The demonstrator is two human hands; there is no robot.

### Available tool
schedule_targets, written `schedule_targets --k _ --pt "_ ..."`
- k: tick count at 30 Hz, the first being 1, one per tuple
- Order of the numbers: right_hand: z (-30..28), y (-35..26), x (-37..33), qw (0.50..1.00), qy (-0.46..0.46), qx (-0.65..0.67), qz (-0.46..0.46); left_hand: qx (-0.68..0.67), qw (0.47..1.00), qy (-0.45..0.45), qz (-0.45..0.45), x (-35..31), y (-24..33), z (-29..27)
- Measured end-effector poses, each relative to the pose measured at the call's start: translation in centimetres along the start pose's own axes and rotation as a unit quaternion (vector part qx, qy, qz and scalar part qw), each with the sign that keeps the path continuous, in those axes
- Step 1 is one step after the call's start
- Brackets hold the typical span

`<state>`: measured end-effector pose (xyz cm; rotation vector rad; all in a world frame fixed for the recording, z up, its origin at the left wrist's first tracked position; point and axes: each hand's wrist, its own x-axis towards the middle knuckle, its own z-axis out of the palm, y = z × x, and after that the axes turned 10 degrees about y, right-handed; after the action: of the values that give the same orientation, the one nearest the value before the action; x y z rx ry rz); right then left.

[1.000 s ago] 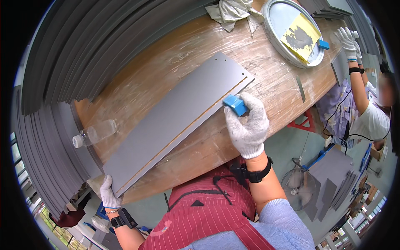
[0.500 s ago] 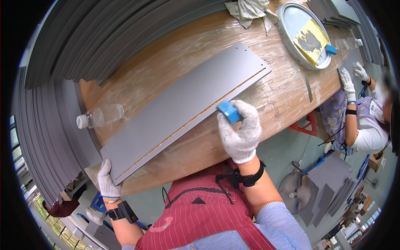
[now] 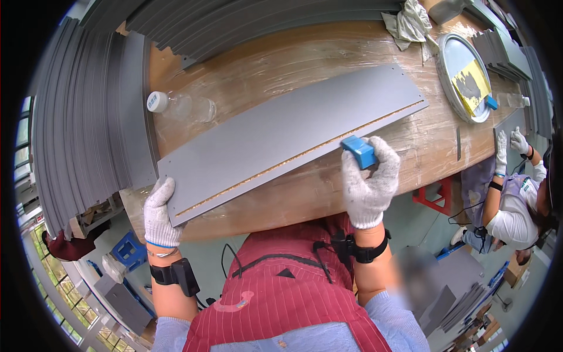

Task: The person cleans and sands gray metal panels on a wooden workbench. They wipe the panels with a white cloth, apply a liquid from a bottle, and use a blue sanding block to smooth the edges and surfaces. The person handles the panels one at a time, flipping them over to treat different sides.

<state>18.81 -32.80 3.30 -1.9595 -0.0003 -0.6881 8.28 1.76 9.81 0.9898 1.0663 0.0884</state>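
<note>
A long grey panel (image 3: 287,129) lies slantwise on the table, with a groove showing raw brown board along its near edge and small holes at its ends. My gloved left hand (image 3: 159,212) grips the panel's near left corner, thumb on top and fingers out of sight below. In my gloved right hand (image 3: 370,186) a small blue block (image 3: 359,151) is pinched between thumb and fingers. The block is at the panel's near edge, right of its middle; whether it touches the panel I cannot tell.
Film covers the wooden table (image 3: 258,67). Stacked grey panels (image 3: 88,117) stand at the left, more at the back. A clear bottle (image 3: 183,108) lies behind the panel. At the right are a pail lid (image 3: 448,70) with a yellow sheet, a rag (image 3: 409,26) and a co-worker (image 3: 516,199).
The view has shifted, so the table and its things appear further right. My left hand still grips the panel's corner, and my right hand still holds the blue block close to the grooved edge.
</note>
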Motion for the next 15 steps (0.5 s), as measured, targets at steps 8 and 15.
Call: schedule_targets --k 8,15 --pt "0.9 -8.1 -4.0 0.983 -0.124 0.115 -0.066 -0.039 0.998 -0.045 -0.002 -2.4 1.0 0.4" --pt "0.8 -8.0 -3.5 0.996 -0.066 0.055 -0.039 -0.067 0.995 -0.079 -0.001 -3.7 1.5 0.5"
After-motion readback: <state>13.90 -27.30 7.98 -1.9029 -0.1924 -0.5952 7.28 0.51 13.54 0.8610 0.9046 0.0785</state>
